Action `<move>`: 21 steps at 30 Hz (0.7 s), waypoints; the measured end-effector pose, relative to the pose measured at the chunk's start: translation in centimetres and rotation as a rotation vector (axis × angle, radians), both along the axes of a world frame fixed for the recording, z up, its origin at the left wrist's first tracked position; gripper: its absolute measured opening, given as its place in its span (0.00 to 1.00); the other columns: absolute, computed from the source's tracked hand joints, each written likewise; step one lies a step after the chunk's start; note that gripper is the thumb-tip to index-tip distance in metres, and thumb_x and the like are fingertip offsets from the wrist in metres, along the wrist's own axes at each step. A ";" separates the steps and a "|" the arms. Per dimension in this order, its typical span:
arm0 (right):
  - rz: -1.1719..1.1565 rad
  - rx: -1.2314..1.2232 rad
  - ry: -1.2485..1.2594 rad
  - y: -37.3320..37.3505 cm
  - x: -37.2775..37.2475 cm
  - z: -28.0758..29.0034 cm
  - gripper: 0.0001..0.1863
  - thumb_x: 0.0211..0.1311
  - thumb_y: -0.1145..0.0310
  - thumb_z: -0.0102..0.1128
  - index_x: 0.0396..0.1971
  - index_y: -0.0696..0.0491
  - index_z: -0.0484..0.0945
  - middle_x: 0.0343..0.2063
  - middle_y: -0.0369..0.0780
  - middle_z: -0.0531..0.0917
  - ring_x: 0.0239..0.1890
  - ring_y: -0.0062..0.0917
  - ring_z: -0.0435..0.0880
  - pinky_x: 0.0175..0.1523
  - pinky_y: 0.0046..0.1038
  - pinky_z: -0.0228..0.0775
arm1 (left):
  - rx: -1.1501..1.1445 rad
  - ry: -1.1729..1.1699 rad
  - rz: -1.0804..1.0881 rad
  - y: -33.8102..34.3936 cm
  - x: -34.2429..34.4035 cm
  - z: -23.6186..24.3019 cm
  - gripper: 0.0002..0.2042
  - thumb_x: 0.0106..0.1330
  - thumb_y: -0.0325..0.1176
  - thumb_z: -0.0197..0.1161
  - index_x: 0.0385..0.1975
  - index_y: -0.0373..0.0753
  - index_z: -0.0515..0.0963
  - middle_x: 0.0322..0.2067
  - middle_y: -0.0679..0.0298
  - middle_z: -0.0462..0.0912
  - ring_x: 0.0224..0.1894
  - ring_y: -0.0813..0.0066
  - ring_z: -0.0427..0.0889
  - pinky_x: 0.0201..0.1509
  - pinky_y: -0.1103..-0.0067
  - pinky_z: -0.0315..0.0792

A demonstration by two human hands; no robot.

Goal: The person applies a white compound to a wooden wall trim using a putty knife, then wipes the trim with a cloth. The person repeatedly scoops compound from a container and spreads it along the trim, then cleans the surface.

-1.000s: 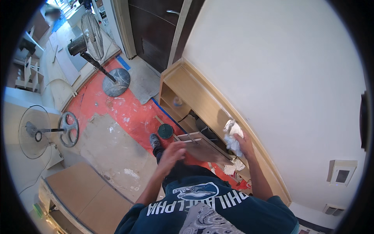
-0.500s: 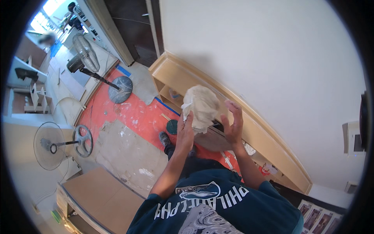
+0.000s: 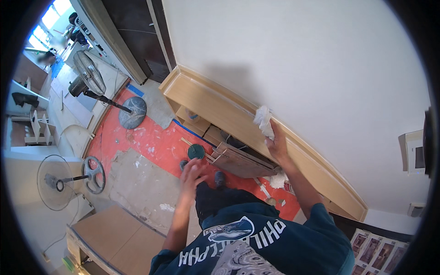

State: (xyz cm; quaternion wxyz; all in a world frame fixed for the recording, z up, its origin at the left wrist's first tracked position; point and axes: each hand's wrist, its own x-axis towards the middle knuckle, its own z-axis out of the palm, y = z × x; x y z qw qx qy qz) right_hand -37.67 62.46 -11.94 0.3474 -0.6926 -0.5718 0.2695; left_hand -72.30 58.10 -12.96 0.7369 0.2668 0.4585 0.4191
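My right hand grips a crumpled white cloth in a bunched wad. It holds the cloth over the wooden ledge that runs along the wall. My left hand is empty, with its fingers apart, above the floor near my feet. Beyond that hand a green bucket stands on the red floor covering, a stick lying across its rim. Under the ledge a brown cabinet door hangs open.
Two fans stand to the left: a dark pedestal fan and a pale one. A brown-topped table is at the lower left. Other people are in the far room. A dark door stands beside the white wall.
The cloth was spread loosely between both hands; now it is bunched in my right hand by the wall. My left hand has let go and moved down to the left.
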 end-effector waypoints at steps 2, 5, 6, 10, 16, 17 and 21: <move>0.202 0.303 -0.559 0.8 2.3 1.1 0.34 0.49 0.76 0.57 0.62 0.51 0.66 0.60 0.44 0.71 0.61 0.35 0.69 0.58 0.38 0.64 | -0.089 0.136 0.091 -1.6 -3.4 -2.1 0.27 0.69 0.48 0.54 0.61 0.36 0.64 0.60 0.56 0.67 0.58 0.63 0.72 0.54 0.69 0.72; 0.242 -0.026 -0.853 -0.9 7.8 -4.7 0.39 0.44 0.79 0.56 0.64 0.49 0.63 0.65 0.43 0.64 0.66 0.36 0.62 0.61 0.44 0.59 | -0.191 0.228 0.150 -4.6 -7.0 -4.2 0.30 0.68 0.49 0.55 0.62 0.35 0.62 0.59 0.56 0.68 0.57 0.63 0.73 0.53 0.70 0.72; 0.283 0.045 -0.972 -1.2 8.9 -6.9 0.41 0.44 0.81 0.56 0.65 0.50 0.60 0.68 0.43 0.59 0.68 0.36 0.60 0.63 0.45 0.56 | -0.210 0.236 0.169 -5.5 -8.0 -5.0 0.30 0.68 0.50 0.55 0.63 0.35 0.61 0.58 0.55 0.68 0.57 0.63 0.73 0.53 0.69 0.71; 0.232 0.098 -0.866 1.4 5.4 -7.9 0.42 0.44 0.78 0.58 0.66 0.53 0.58 0.69 0.42 0.57 0.69 0.36 0.58 0.66 0.45 0.53 | -0.349 0.233 0.282 -9.4 -9.3 -5.7 0.33 0.67 0.52 0.55 0.64 0.34 0.58 0.59 0.54 0.68 0.58 0.61 0.72 0.55 0.66 0.69; 0.368 0.155 -0.846 16.8 -6.0 -8.5 0.40 0.44 0.77 0.57 0.64 0.54 0.60 0.67 0.42 0.61 0.69 0.35 0.57 0.66 0.42 0.54 | -0.419 0.156 0.302 -10.3 -8.4 -7.2 0.33 0.67 0.52 0.54 0.63 0.33 0.58 0.59 0.54 0.67 0.58 0.58 0.71 0.57 0.64 0.67; 0.386 0.230 -0.854 19.4 -8.0 -8.6 0.39 0.44 0.78 0.56 0.64 0.54 0.62 0.66 0.42 0.63 0.68 0.34 0.58 0.66 0.41 0.55 | -0.401 0.156 0.284 -9.4 -8.1 -7.2 0.33 0.68 0.52 0.53 0.63 0.33 0.59 0.59 0.54 0.67 0.58 0.58 0.71 0.56 0.64 0.67; 0.491 0.357 -0.814 23.4 -9.2 -9.7 0.35 0.47 0.79 0.55 0.62 0.54 0.65 0.64 0.41 0.66 0.64 0.35 0.65 0.64 0.39 0.60 | -0.326 0.154 0.239 -4.9 -8.7 -7.2 0.29 0.69 0.50 0.53 0.62 0.34 0.61 0.58 0.57 0.69 0.57 0.60 0.72 0.54 0.65 0.68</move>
